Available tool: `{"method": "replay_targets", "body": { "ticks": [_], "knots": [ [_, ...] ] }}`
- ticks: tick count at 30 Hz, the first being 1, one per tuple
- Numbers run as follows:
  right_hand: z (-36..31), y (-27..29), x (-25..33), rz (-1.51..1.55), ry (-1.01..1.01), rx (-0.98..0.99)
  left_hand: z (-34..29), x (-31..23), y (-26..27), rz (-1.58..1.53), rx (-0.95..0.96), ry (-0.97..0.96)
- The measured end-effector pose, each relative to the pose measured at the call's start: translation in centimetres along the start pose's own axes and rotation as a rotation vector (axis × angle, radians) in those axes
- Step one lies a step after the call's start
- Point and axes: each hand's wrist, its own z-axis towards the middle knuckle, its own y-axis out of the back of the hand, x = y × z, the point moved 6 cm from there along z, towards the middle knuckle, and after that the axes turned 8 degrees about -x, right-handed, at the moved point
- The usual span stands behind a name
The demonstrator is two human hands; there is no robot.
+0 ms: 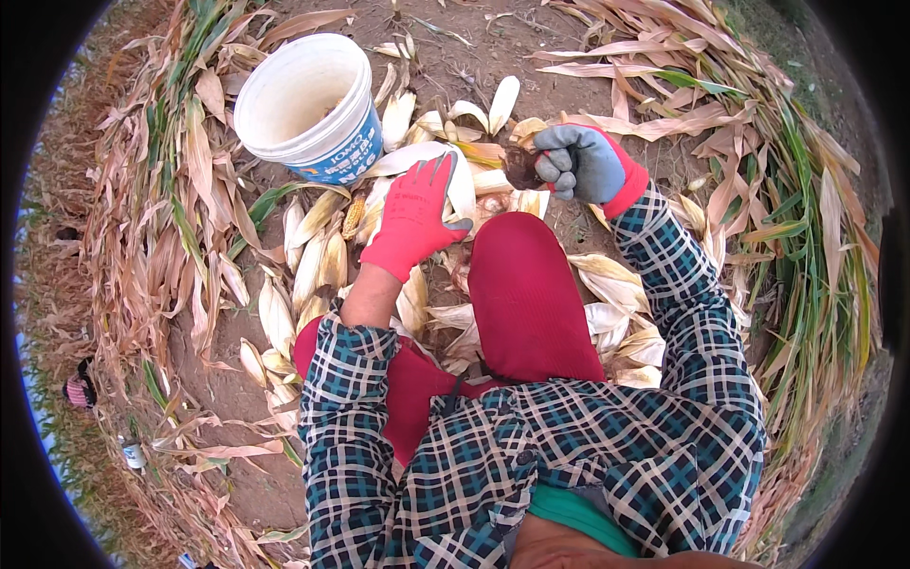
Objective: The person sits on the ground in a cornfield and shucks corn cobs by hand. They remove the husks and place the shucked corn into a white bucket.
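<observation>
My left hand, in a red glove with grey fingertips, rests over a pale corn husk. Its fingers are stretched out, the thumb apart; what lies under the palm is hidden. My right hand, in a red and grey glove, is closed beside a tuft of dark brown corn silk. Whatever its curled fingers hold does not show. Between and around the hands lie several ears of corn in dry, cream husks. One ear shows bare yellow kernels just left of my left hand.
A white bucket with a blue label stands at the far left of my left hand, tilted in view. Heaps of dry corn stalks and leaves line the left and right. My knee, in dark red cloth, rises between my arms above bare soil.
</observation>
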Motion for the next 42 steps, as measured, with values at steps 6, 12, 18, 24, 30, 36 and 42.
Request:
{"method": "replay_targets", "body": {
  "ticks": [6, 12, 18, 24, 30, 36, 42],
  "knots": [
    [-3.3, -12.0, 2.5, 0.032, 0.096, 0.456, 0.8, -1.9, 6.4, -0.234, -0.667, -0.162],
    [-2.2, -20.9, 2.5, 0.555, 0.145, 0.884, 1.5, 2.1, 8.6, -0.870, -0.741, 0.164],
    [0.6, -15.4, 6.1, 0.320, 0.591, 0.567, 1.9, 1.4, 8.8, -1.272, -0.534, 0.294],
    [4.2, -7.2, 4.5, 0.004, 0.758, -0.141, 1.4, 0.1, 9.0, -1.388, -0.517, 0.379],
    [5.6, -8.3, 3.8, -0.651, 0.921, -0.496, 1.8, 0.0, 7.5, -0.333, -0.484, 0.363],
    [7.0, -5.8, 2.9, -0.422, 0.979, -0.640, 1.7, 1.4, 6.1, -0.053, -0.582, 0.365],
    [7.2, -6.3, 2.6, -0.306, 0.931, -0.467, 2.3, 1.9, 6.7, 0.182, -0.678, 0.290]
  ]
}}
